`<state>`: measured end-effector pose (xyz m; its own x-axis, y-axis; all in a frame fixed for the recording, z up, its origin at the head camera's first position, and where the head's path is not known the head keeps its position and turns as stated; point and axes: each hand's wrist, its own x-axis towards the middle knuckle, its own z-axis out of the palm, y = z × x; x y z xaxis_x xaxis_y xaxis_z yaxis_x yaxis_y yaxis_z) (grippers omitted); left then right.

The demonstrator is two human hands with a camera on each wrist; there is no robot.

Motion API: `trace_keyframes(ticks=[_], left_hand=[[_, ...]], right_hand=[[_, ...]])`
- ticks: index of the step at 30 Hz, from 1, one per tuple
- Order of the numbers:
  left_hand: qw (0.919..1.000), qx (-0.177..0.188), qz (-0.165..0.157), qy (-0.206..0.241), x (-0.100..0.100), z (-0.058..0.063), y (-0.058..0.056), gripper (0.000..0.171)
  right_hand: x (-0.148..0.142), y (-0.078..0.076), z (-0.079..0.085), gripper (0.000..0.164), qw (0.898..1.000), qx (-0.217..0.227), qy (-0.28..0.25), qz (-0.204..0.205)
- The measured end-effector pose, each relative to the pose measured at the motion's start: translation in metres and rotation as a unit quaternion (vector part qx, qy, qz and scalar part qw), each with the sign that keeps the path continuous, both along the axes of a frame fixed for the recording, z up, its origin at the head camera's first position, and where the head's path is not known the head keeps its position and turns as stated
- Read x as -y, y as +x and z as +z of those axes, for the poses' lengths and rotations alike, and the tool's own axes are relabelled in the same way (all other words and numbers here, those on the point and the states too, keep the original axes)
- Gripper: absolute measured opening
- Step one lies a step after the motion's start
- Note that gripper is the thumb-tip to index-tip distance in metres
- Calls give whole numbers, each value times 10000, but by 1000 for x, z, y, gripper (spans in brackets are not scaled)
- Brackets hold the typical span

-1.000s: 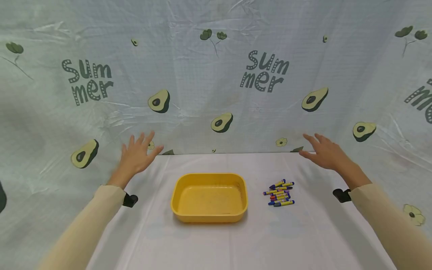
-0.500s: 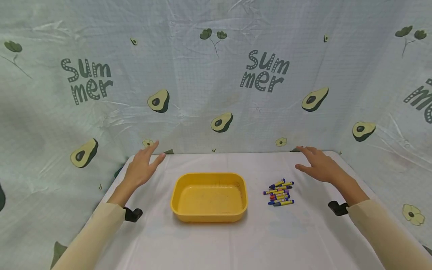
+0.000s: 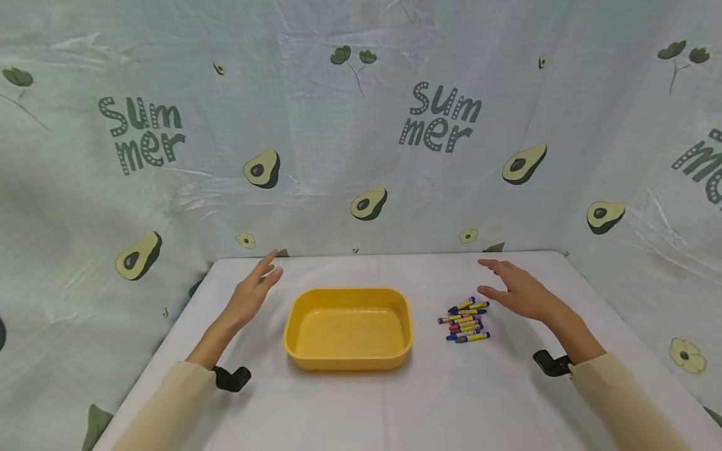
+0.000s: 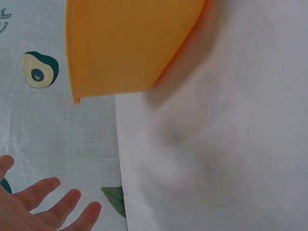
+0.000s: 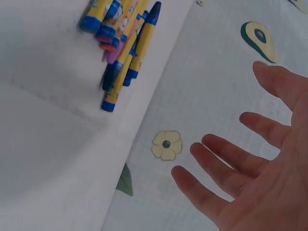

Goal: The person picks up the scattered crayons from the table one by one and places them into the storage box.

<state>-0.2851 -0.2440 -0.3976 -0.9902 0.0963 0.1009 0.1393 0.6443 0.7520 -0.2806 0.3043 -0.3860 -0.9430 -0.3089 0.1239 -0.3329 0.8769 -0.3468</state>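
Note:
A yellow rectangular tray (image 3: 348, 363) sits on the white-covered table, with bare inside walls. To its right lies a small pile of crayons (image 3: 472, 337) in yellow wrappers with blue ends. My left hand (image 3: 251, 297) hovers left of the tray with fingers spread, holding nothing; the left wrist view shows the tray's side wall (image 4: 130, 53) beyond those fingers. My right hand (image 3: 521, 291) is raised just right of the crayons, fingers apart and slightly bent. In the right wrist view the crayons (image 5: 127, 53) appear at the upper left, apart from the fingertips.
A pale plastic sheet (image 3: 316, 125) printed with avocados and lettering hangs behind the table and along both sides. The white tablecloth (image 3: 395, 407) extends in front of the tray. Each wrist carries a black camera mount (image 3: 232, 379).
Both hands have come down and inward from in front of the back sheet, the left toward the tray and the right toward the crayons. Tray and crayons stay in place.

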Motion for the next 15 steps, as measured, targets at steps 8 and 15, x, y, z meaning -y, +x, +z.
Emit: trace_keyframes(ticks=[8, 15], left_hand=[[9969, 531, -66, 568, -17, -20, 9, 71], [9940, 819, -59, 727, -31, -39, 13, 64]], right_hand=[[9, 1, -16, 55, 9985, 111, -384, 378], [16, -3, -25, 48, 9966, 110, -610, 544]])
